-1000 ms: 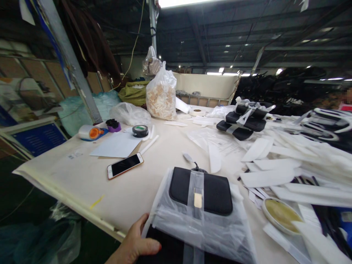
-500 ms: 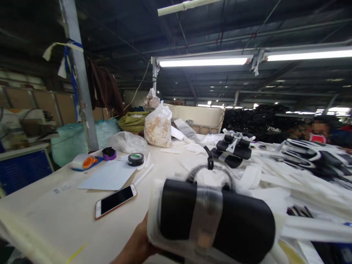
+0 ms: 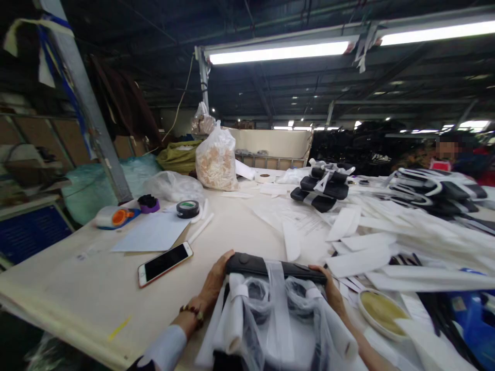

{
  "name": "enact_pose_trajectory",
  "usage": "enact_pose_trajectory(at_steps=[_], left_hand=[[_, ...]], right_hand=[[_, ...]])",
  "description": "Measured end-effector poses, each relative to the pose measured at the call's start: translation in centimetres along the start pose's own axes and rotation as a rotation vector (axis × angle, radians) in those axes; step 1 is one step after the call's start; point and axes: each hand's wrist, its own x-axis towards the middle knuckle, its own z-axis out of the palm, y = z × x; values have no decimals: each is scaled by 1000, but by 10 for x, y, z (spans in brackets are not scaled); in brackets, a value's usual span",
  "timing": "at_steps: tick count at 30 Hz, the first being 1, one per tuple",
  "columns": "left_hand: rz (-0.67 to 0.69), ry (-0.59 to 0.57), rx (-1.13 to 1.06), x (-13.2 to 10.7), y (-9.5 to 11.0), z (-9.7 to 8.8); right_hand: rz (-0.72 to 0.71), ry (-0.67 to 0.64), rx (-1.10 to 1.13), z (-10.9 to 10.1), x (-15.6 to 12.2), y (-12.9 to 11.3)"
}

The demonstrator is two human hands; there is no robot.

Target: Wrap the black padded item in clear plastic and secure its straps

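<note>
A black handbag is held low at the table's near edge, tilted so its wrapped side faces up. Clear film runs across its middle, and white foam sheets with film-wrapped coiled straps lie along it. My left hand grips its left end, with a beaded bracelet on the wrist. At the opposite end, the fingers of my right hand curl over the corner. Beyond it on the table is a stack of similar wrapped black bags.
A phone, pale blue sheet and black tape roll lie on the left. Loose white foam pieces and a round dish are at right. A clear sack stands behind; a person is at far right.
The handbag has gone from upright, black rounded face toward me, to tipped with its foam and straps showing. My right hand has come into view on its right end. The camera view has tilted down.
</note>
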Motion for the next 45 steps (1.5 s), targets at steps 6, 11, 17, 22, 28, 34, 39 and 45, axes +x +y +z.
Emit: enact_pose_trajectory(at_steps=[6, 11, 17, 22, 28, 34, 39, 45], left_hand=[[-94, -30, 167, 12, 3, -4], [-142, 45, 233, -1, 16, -20], [237, -195, 162, -41, 102, -33], [262, -510, 434, -44, 149, -21], [147, -563, 625, -38, 150, -8], [22, -487, 683, -38, 153, -1], [162, -441, 548, -28, 165, -4], [682, -734, 325, 2, 152, 15]], right_hand=[[103, -116, -28, 2, 2, 31], [263, -41, -85, -24, -4, 17], [37, -144, 8, -58, -8, -57], [-170, -501, -175, -58, 0, -95], [-39, -714, -223, -53, 7, -111], [18, -915, -29, -60, 15, -118], [78, -867, 32, -59, 11, -115], [41, -775, 111, -54, 2, -107]])
